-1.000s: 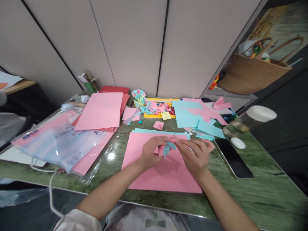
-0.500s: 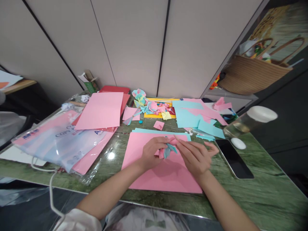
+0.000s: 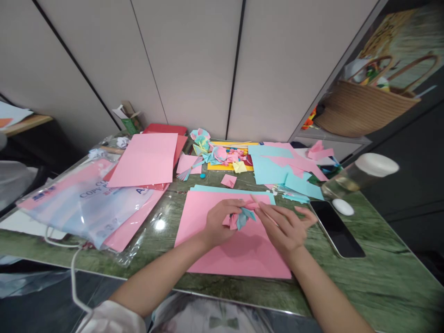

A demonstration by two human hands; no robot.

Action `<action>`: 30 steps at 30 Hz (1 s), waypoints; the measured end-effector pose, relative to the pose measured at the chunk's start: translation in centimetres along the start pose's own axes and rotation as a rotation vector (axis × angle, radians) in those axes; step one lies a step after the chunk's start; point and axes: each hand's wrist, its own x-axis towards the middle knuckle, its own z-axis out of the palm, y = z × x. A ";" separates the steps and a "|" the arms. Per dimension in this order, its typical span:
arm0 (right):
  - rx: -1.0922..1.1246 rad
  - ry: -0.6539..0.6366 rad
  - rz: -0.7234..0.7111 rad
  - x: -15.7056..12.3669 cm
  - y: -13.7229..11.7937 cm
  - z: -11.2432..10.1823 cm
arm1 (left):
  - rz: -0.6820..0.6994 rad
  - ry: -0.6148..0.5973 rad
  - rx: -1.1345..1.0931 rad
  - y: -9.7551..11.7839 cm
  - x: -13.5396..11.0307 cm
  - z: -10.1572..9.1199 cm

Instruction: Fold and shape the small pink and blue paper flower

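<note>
My left hand [image 3: 222, 221] is closed around a folded paper piece [image 3: 245, 217] made of pink and light-blue parts, held above the paper sheets. The fingertips of my right hand [image 3: 286, 226] pinch its pink upper right part, with the little finger raised. A thin pale strip or stick shows by these fingertips; its kind is unclear. Below both hands lies a large pink sheet [image 3: 208, 254], with light-blue sheets [image 3: 197, 188] showing past its far edge. Beyond them rests a small folded pink paper square [image 3: 229, 180]. Fingers hide part of the folded piece.
On the left lie pink sheets [image 3: 145, 159] and a plastic copy-paper bag [image 3: 93, 199]. Paper flowers [image 3: 201, 138] and a yellow tray [image 3: 215, 167] stand at the back. To the right are blue paper [image 3: 270, 171], a phone [image 3: 338, 231], a white oval object [image 3: 343, 207] and a bottle [image 3: 357, 173].
My right fingertips have shifted slightly down along the pink part, and the folded piece has turned a little. My left hand keeps its hold, almost in place.
</note>
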 end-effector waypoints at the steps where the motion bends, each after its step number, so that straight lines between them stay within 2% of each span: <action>1: 0.008 0.009 0.013 0.0 0.1 0.1 | -0.015 0.000 -0.007 -0.1 -0.1 0.0; 5: 0.033 0.023 0.058 -0.1 0.1 0.6 | -0.084 0.009 -0.003 -0.2 -0.4 0.1; 9: 0.056 -0.001 0.049 0.0 0.0 1.0 | -0.211 -0.015 0.019 -0.1 -0.1 0.2; 13: 0.141 -0.071 0.081 0.5 -0.4 1.6 | -0.340 -0.057 0.041 0.1 0.4 0.4; 18: 0.286 -0.196 0.265 1.1 -0.7 2.1 | -0.534 -0.065 -0.008 0.3 1.2 0.4; 23: 0.445 -0.221 0.564 1.3 -0.7 2.2 | -0.731 -0.011 -0.279 -0.5 1.8 0.3; 26: 0.534 -0.300 0.730 1.3 -0.7 2.2 | -0.854 0.023 -0.440 -1.1 1.9 0.2; 30: 0.587 -0.381 0.841 1.2 -1.1 2.3 | -1.025 0.003 -0.600 -1.5 1.6 0.4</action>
